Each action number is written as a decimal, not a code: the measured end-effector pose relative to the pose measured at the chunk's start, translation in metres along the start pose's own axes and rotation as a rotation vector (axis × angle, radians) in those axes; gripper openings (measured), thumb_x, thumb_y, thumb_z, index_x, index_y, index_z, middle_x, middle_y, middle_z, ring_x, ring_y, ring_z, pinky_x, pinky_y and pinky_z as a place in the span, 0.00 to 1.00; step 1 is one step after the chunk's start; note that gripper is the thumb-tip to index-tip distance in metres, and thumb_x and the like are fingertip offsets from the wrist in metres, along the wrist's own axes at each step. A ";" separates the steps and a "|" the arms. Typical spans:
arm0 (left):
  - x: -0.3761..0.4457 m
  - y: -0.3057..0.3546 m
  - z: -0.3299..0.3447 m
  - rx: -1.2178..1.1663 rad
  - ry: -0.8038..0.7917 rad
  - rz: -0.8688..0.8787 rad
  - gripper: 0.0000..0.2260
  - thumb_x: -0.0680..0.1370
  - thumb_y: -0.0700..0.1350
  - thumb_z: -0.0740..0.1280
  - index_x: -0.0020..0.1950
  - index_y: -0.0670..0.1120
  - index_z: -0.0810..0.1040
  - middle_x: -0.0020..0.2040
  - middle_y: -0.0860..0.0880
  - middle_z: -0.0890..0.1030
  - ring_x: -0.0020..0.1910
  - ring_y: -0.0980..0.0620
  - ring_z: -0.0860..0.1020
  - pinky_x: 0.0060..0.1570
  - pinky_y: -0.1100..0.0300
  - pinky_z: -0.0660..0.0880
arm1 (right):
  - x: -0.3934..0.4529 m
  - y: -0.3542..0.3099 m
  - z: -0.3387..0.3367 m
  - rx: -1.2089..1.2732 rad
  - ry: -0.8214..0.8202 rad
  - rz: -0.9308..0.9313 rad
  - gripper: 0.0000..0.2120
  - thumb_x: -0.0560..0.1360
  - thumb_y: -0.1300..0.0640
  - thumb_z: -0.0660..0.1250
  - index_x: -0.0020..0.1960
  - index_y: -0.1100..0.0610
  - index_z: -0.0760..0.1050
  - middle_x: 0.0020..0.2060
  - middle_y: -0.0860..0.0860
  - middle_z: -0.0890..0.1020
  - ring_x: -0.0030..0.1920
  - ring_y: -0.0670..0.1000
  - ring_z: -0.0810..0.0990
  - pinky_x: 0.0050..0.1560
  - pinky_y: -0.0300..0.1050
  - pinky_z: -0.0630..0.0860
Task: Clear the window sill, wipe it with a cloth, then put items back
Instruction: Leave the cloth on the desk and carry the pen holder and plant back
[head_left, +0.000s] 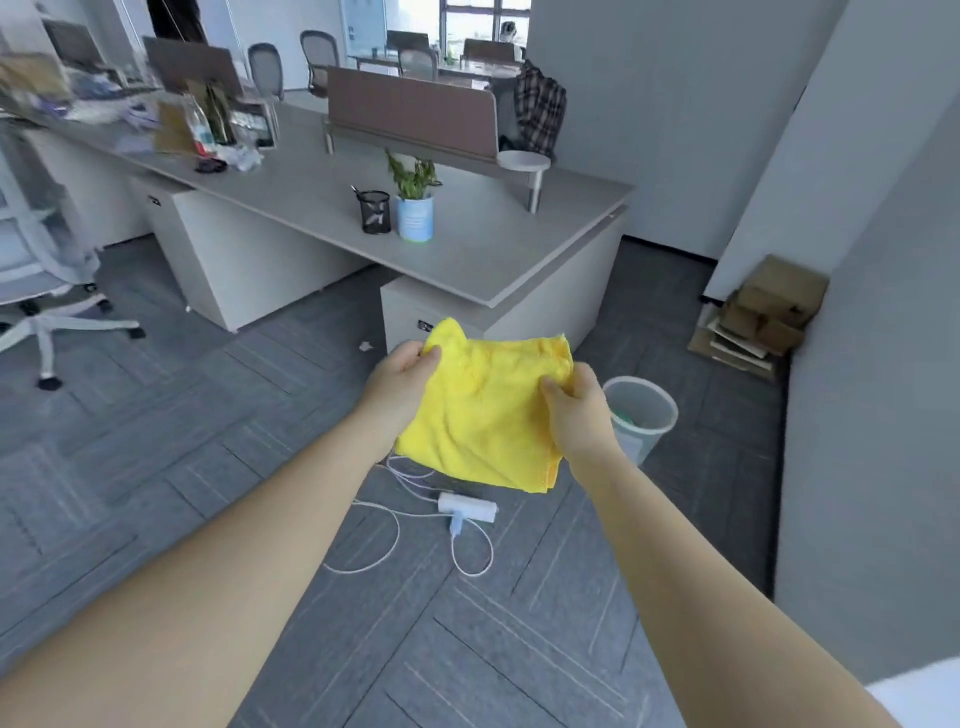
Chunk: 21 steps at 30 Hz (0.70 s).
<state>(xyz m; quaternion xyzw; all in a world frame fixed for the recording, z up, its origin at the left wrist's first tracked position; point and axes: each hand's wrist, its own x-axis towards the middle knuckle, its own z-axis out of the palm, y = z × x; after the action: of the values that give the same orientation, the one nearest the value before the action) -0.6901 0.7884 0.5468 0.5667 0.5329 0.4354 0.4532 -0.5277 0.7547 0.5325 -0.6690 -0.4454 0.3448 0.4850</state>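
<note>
A folded yellow cloth (483, 410) hangs in the air in front of me, above the grey carpet. My left hand (402, 376) pinches its upper left corner. My right hand (576, 410) grips its right edge. Both arms are stretched out forward. On the grey desk (322, 192) behind the cloth stand a black mesh pen cup (375, 212) and a small plant in a white and blue pot (415, 213). No window sill is in view.
A grey waste bin (644, 415) stands on the floor right of the cloth. A white power strip (467, 508) with looping cables lies below it. Cardboard (761, 317) is stacked against the right wall. A white office chair (41, 291) stands at the left.
</note>
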 end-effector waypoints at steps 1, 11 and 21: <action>0.017 -0.001 -0.005 -0.028 -0.031 -0.005 0.09 0.77 0.43 0.59 0.39 0.52 0.71 0.39 0.50 0.74 0.47 0.48 0.72 0.47 0.55 0.68 | 0.016 -0.004 0.010 0.007 0.010 0.015 0.09 0.79 0.58 0.55 0.54 0.63 0.66 0.45 0.54 0.71 0.47 0.53 0.69 0.50 0.51 0.69; 0.232 -0.023 0.007 0.099 -0.192 -0.002 0.17 0.76 0.36 0.56 0.64 0.50 0.66 0.52 0.50 0.73 0.53 0.49 0.71 0.52 0.56 0.68 | 0.225 -0.001 0.075 0.107 0.044 0.135 0.03 0.79 0.61 0.55 0.48 0.60 0.66 0.38 0.50 0.68 0.42 0.51 0.67 0.39 0.45 0.66; 0.434 -0.061 0.030 0.262 -0.261 -0.094 0.19 0.76 0.36 0.55 0.66 0.49 0.65 0.59 0.47 0.72 0.55 0.49 0.69 0.53 0.57 0.65 | 0.407 0.020 0.130 0.093 0.032 0.321 0.14 0.75 0.67 0.53 0.36 0.52 0.63 0.35 0.50 0.67 0.38 0.52 0.67 0.38 0.45 0.66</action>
<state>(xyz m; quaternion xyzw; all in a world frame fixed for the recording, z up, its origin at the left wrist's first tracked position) -0.6502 1.2219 0.4857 0.6468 0.5477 0.2634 0.4608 -0.4895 1.1754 0.4635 -0.7139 -0.3086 0.4274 0.4609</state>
